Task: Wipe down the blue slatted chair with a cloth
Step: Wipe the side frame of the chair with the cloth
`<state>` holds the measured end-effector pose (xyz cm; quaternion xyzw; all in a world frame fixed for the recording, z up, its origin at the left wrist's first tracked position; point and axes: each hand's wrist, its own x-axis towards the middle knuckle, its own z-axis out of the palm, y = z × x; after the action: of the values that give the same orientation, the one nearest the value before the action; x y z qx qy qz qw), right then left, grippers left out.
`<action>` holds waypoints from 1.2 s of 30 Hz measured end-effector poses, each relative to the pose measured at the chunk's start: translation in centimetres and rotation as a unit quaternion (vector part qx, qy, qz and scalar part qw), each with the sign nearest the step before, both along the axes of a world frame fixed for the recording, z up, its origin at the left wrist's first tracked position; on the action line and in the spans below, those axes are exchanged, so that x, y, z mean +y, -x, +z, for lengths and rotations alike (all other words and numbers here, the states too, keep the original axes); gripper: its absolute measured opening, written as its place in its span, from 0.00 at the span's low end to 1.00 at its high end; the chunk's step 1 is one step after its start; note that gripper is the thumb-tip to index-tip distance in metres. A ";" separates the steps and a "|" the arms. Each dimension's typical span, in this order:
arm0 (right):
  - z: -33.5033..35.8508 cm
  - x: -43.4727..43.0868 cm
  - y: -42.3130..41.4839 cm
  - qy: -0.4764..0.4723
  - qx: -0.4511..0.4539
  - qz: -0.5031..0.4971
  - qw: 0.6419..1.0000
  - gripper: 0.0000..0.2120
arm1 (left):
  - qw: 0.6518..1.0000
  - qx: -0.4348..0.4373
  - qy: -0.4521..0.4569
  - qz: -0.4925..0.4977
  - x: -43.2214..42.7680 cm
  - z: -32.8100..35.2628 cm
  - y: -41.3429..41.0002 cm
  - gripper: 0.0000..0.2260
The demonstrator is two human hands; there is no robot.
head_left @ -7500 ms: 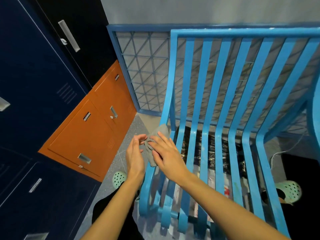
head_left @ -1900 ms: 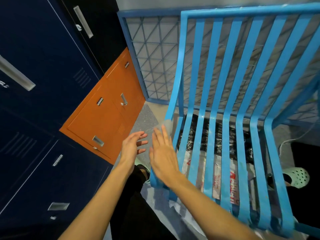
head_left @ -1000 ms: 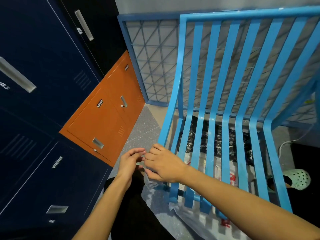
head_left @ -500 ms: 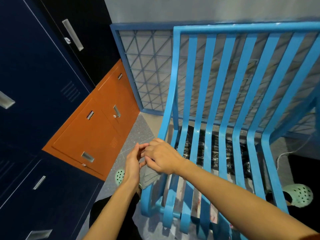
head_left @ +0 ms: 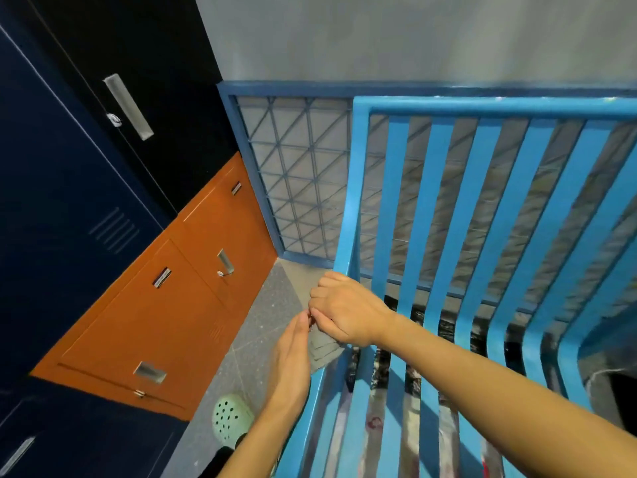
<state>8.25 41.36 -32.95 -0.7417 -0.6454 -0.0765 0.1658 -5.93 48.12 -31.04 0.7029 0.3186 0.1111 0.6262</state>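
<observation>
The navy metal lockers point(head_left: 51, 201) fill my left side. They are smooth and dark, with one group of louvre slots and long silver handles. I can count three handles, and the picture edge cuts the lowest one.

The blue slatted chair point(head_left: 482, 106) stands in front of me on the right. It is painted a glossy blue. Its flat slats come down from one top rail and bend forward into the seat. After the left post I count at least five slats, and the picture edge hides the rest.

Above and behind is a plain grey wall point(head_left: 379, 36). Low on the left are two orange cabinet doors point(head_left: 165, 322) with small silver fittings. Behind the chair stands one mesh panel point(head_left: 303, 188), thin wire in triangles inside a darker blue frame. The floor point(head_left: 262, 326) is grey and speckled.

My right hand point(head_left: 344, 312) is just beside the chair's left post, where the back meets the seat. Its fingers are curled and they grip the top of the grey cloth point(head_left: 322, 350). My left hand point(head_left: 291, 357) has nearly straight fingers, and their tips touch the cloth's upper edge.

Below my left arm is one pale green clog point(head_left: 229, 420), rounded and full of holes.

The cloth is soft and folded, and it hangs between my two hands against the seat's left edge.
</observation>
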 end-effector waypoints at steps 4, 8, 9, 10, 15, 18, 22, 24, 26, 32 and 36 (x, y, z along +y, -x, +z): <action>0.9 0.4 -3.8 0.012 -0.051 0.029 0.998 0.14 | 0.998 0.002 -0.062 -0.020 -0.2 1.3 -3.4 0.10; 3.2 1.2 -8.9 0.037 -0.130 0.047 0.990 0.18 | 0.993 0.016 -0.106 -0.040 0.2 0.4 -4.2 0.22; 3.9 1.4 -10.1 0.039 -0.149 0.050 0.987 0.18 | 0.992 0.027 -0.115 -0.036 0.3 0.1 -4.1 0.25; 4.5 1.5 -11.1 0.039 -0.167 0.054 0.984 0.18 | 0.991 0.031 -0.124 -0.038 0.3 0.0 -4.0 0.25; 6.2 2.2 -13.2 0.046 -0.229 0.077 0.969 0.17 | 0.978 0.036 -0.189 -0.081 0.4 -0.1 -4.2 0.17; 6.4 2.2 -13.3 0.029 -0.239 0.059 0.969 0.13 | 0.970 0.033 -0.221 -0.093 0.7 0.3 -6.1 0.18; 7.6 2.1 -14.1 0.019 -0.298 0.056 0.953 0.08 | 0.969 -0.005 -0.241 -0.058 1.0 2.0 -10.2 0.22; 9.0 1.8 -15.0 0.009 -0.317 0.040 0.948 0.05 | 0.973 -0.025 -0.224 -0.039 1.0 3.6 -12.0 0.20; 10.3 1.8 -15.9 0.000 -0.329 0.024 0.944 0.03 | 0.972 -0.039 -0.228 -0.037 1.2 4.6 -13.4 0.18; 13.5 2.2 -18.0 -0.014 -0.357 -0.026 0.934 0.07 | 0.962 -0.089 -0.249 -0.065 2.0 8.0 -17.2 0.16; 15.7 2.7 -18.1 -0.055 -0.354 -0.084 0.930 0.10 | 0.961 -0.119 -0.241 -0.063 2.7 10.0 -19.0 0.21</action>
<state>26.38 44.10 -17.22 -0.7077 -0.5923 -0.3829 -0.0401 13.05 50.82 -21.06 0.8335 0.1602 0.2278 0.4773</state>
